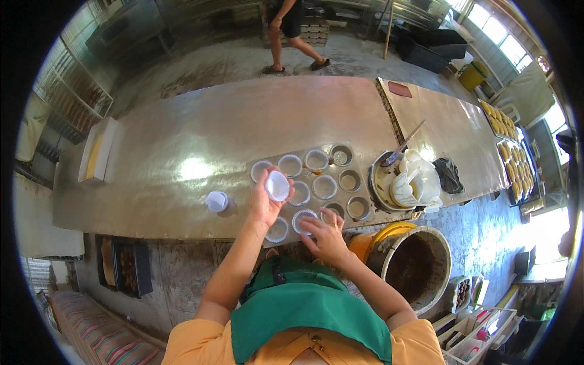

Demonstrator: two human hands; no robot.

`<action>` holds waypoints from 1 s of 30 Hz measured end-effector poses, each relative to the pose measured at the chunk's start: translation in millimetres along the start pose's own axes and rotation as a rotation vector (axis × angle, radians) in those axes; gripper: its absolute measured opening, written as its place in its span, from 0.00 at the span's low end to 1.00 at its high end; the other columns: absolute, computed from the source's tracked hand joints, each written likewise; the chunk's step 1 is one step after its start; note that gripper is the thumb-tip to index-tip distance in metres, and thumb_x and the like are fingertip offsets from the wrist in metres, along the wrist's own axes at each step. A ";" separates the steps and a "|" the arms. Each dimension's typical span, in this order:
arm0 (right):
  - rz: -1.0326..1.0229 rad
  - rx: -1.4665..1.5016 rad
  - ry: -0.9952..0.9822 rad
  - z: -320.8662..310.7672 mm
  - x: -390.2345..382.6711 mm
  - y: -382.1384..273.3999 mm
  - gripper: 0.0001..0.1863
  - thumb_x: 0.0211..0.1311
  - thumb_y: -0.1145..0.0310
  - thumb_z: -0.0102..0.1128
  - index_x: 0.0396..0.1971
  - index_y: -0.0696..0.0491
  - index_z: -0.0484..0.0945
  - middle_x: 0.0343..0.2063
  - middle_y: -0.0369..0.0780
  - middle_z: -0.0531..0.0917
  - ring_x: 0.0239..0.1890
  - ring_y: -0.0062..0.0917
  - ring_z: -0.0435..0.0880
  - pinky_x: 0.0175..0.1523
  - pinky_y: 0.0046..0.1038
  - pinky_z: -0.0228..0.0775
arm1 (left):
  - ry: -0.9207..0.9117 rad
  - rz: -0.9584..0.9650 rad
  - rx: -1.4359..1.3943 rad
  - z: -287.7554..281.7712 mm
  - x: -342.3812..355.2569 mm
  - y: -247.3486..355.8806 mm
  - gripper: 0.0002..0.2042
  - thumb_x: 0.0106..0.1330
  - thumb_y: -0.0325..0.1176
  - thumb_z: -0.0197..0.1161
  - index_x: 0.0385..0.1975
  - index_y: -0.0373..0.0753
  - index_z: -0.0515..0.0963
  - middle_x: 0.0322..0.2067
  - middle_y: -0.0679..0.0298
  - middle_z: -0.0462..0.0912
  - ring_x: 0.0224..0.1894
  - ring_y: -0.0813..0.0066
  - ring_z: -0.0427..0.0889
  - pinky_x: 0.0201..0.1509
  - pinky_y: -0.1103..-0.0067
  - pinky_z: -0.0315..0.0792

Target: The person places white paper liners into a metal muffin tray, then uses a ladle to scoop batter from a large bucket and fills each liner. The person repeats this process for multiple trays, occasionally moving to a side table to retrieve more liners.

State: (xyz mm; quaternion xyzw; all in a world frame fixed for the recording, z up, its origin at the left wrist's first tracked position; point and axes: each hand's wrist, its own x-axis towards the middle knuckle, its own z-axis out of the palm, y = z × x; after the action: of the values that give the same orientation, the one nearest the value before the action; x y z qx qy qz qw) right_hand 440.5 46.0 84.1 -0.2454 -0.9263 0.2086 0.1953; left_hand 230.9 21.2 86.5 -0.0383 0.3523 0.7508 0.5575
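My left hand (261, 205) is closed around a stack of white paper baking cups (277, 186), held over the left part of a metal muffin tin (340, 196). Several wells of the tin are lined with white paper cups. Bare metal wells (350, 181) show along its right side. My right hand (328, 244) is over the tin's near edge, fingers apart, with fingertips at a lined well (303, 220) in the front row. Nothing shows in its grasp. On the table to the left lies another small stack of white baking cups (216, 201).
A bowl (375, 182) with white plastic jugs (418, 182) stands right of the tin, beside a black plastic bag (448, 176). A large bucket (446, 261) stands below the table edge. Trays of pastries (516, 163) are far right; a white box (100, 149) is left. A person (287, 36) walks behind the table.
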 end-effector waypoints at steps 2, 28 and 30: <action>0.092 0.098 0.108 -13.5 12.7 -0.3 0.16 0.57 0.60 0.59 0.45 0.46 0.78 0.44 0.33 0.80 0.57 0.39 0.66 0.57 0.41 0.52 | -0.055 -0.058 0.034 8.1 -0.6 -13.6 0.15 0.72 0.47 0.46 0.48 0.45 0.71 0.39 0.61 0.78 0.44 0.64 0.80 0.47 0.66 0.77; 0.502 0.465 0.570 -18.9 29.2 41.3 0.12 0.48 0.69 0.73 0.31 0.57 0.81 0.35 0.39 0.81 0.41 0.22 0.76 0.45 0.25 0.68 | -0.238 -0.384 0.300 58.3 17.1 -80.6 0.19 0.65 0.54 0.55 0.48 0.50 0.70 0.42 0.67 0.77 0.43 0.75 0.78 0.41 0.73 0.76; 0.491 0.397 0.556 -21.3 29.4 41.1 0.12 0.48 0.69 0.73 0.30 0.57 0.80 0.34 0.39 0.81 0.41 0.22 0.76 0.45 0.26 0.68 | -0.237 -0.380 0.293 57.1 18.5 -83.6 0.17 0.64 0.50 0.57 0.47 0.48 0.71 0.40 0.67 0.77 0.42 0.75 0.78 0.39 0.74 0.76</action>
State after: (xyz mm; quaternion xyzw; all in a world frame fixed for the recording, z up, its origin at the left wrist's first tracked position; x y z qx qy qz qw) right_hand 442.2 100.5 89.7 -0.4634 -0.6941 0.3494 0.4258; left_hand 315.4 79.7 80.2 0.0652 0.3759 0.5729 0.7254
